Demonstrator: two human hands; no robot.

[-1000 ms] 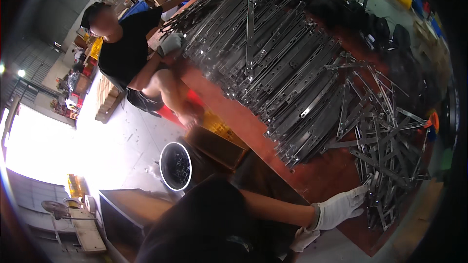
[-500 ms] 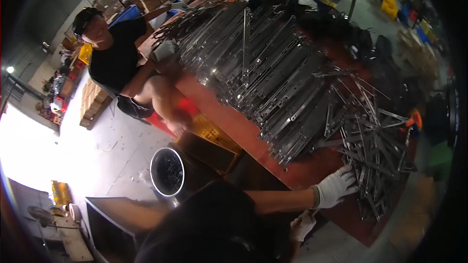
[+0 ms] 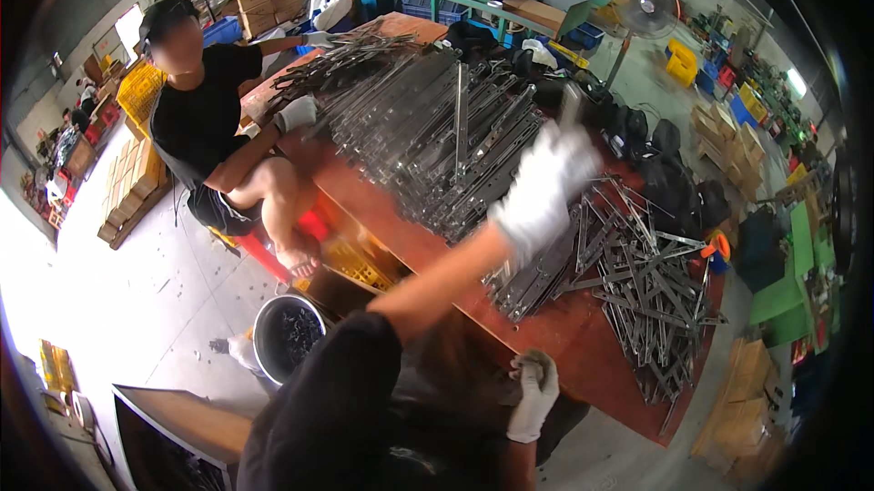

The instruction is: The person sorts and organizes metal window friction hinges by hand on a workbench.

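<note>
My left hand (image 3: 549, 186), in a white glove, is raised over the table and blurred by motion. A short greyish metal strip (image 3: 571, 107) sticks up from its closed fingers. Below it lie rows of dark metal strips (image 3: 401, 118), packed side by side. To the right, a loose heap of metal strips (image 3: 651, 295) lies crisscrossed on the red tabletop (image 3: 583, 359). My right hand (image 3: 533, 391), also gloved, is at the table's near edge. Its fingers are curled together, and what they hold, if anything, cannot be made out.
A co-worker (image 3: 205, 118) sits at the left side, gloved hands at the strips. A metal bucket (image 3: 258, 345) of small dark parts stands on the floor. Black bundles (image 3: 637, 131) line the table's far right edge, with a standing fan (image 3: 646, 4) behind. An orange-handled tool (image 3: 717, 245) lies beyond the heap.
My left hand has left the loose heap and swung up and leftward over the packed rows, a strip in it. My right hand has come up by the table edge. The view has shifted.
</note>
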